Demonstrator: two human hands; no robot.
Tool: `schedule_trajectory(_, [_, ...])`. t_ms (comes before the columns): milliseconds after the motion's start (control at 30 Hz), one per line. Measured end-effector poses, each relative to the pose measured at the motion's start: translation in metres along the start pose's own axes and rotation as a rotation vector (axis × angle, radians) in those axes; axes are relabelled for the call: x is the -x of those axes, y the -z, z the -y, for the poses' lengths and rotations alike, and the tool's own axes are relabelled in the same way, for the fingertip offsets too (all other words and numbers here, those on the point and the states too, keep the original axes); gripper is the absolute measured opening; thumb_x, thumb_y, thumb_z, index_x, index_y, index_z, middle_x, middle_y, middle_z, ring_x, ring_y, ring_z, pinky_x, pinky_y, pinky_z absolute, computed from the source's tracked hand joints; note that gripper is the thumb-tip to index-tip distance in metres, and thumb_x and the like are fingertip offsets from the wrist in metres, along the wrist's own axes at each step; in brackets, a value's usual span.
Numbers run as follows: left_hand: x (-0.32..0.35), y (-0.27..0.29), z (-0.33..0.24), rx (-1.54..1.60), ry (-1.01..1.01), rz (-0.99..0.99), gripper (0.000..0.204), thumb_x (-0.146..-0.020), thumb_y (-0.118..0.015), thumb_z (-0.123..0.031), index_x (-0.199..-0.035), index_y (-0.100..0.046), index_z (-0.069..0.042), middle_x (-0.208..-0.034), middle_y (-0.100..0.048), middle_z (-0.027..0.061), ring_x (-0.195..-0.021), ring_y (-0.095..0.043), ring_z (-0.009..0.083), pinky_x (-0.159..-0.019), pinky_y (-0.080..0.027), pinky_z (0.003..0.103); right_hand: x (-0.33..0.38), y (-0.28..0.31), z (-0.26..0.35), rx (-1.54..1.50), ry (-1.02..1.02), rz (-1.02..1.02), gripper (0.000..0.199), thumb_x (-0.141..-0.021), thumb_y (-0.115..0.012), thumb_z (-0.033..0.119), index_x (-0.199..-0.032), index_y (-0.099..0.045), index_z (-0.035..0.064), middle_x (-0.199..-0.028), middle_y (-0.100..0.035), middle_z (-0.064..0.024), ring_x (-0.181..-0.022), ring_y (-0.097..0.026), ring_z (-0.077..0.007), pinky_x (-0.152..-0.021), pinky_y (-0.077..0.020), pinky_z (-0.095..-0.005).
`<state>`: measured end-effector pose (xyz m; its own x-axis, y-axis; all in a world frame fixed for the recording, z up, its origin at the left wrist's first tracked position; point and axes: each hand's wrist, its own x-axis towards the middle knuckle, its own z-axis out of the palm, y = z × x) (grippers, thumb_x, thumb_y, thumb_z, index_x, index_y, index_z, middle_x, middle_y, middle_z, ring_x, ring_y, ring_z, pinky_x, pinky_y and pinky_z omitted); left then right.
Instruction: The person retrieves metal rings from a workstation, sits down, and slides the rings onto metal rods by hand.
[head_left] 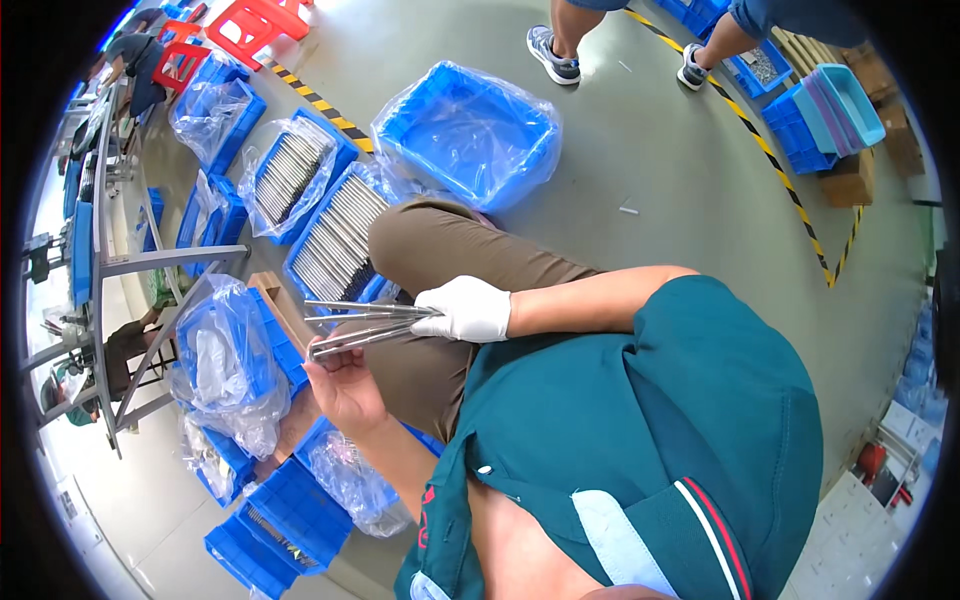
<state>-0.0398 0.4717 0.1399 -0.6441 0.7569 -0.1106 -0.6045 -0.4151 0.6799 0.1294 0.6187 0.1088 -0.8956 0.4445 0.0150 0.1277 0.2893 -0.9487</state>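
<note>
1. Head view: the right hand (466,309), in a white glove, has its fingers closed around one end of a bundle of thin metal rods (365,322), which lies across the person's lap and juts toward their left.
2. The bare left hand (343,385) is under the rods' far ends, thumb and fingertips (313,352) pinched on the lower rods.
3. Just beyond the knee, a blue crate of rods (335,240) lined with plastic sits on the floor; an empty lined blue crate (468,130) stands near it.
</note>
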Motion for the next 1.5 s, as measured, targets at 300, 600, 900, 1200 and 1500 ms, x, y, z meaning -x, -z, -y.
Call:
schedule_trajectory(300, [-0.002, 0.013, -0.011, -0.095, 0.026, -0.032, 0.034, -0.091, -0.054, -0.028, -0.113, -0.057, -0.002, -0.104, -0.063, 0.0116, -0.094, -0.058, 0.0214, -0.08, -0.045, 0.034, -0.011, 0.004, 0.002, 0.113, -0.009, 0.08, 0.031, -0.086, -0.054, 0.041, -0.081, -0.058, 0.0108, -0.073, -0.061, -0.0152, -0.07, -0.059, -0.0355, -0.065, -0.0449, -0.0438])
schedule_trajectory(600, [-0.027, -0.005, -0.01, -0.207, 0.074, -0.033, 0.027, -0.089, -0.058, -0.016, -0.111, -0.056, 0.001, -0.1, -0.064, 0.018, -0.089, -0.063, 0.025, -0.078, -0.048, 0.033, -0.045, 0.038, 0.021, 0.18, -0.072, 0.072, 0.023, -0.086, -0.057, 0.031, -0.086, -0.059, 0.0083, -0.076, -0.059, -0.0154, -0.071, -0.058, -0.0345, -0.063, -0.0454, -0.0395])
schedule_trajectory(900, [-0.025, 0.015, -0.03, -0.198, 0.061, -0.013, 0.035, -0.085, -0.063, -0.012, -0.116, -0.054, 0.0, -0.108, -0.062, 0.0187, -0.098, -0.061, 0.0252, -0.084, -0.048, 0.034, -0.07, 0.032, 0.043, 0.214, -0.097, 0.159, 0.02, -0.085, -0.06, 0.026, -0.086, -0.057, 0.0068, -0.069, -0.057, -0.0157, -0.067, -0.057, -0.0331, -0.061, -0.0436, -0.0383])
schedule_trajectory(1200, [-0.015, 0.004, -0.013, -0.197, 0.046, -0.015, 0.029, -0.082, -0.065, -0.004, -0.109, -0.058, 0.001, -0.101, -0.064, 0.0153, -0.094, -0.062, 0.0224, -0.083, -0.049, 0.031, -0.077, 0.014, 0.04, 0.184, -0.001, 0.164, 0.018, -0.084, -0.061, 0.024, -0.088, -0.057, 0.007, -0.07, -0.057, -0.0152, -0.067, -0.058, -0.0326, -0.061, -0.0444, -0.0375])
schedule_trajectory(1500, [-0.004, 0.034, -0.057, -0.431, -0.14, -0.235, 0.033, -0.09, -0.057, -0.023, -0.109, -0.056, 0.004, -0.097, -0.065, 0.0159, -0.09, -0.064, 0.0233, -0.082, -0.048, 0.032, -0.077, 0.031, 0.043, 0.251, -0.102, 0.289, 0.021, -0.085, -0.06, 0.026, -0.085, -0.057, 0.0053, -0.071, -0.056, -0.0167, -0.068, -0.057, -0.0343, -0.062, -0.044, -0.0385])
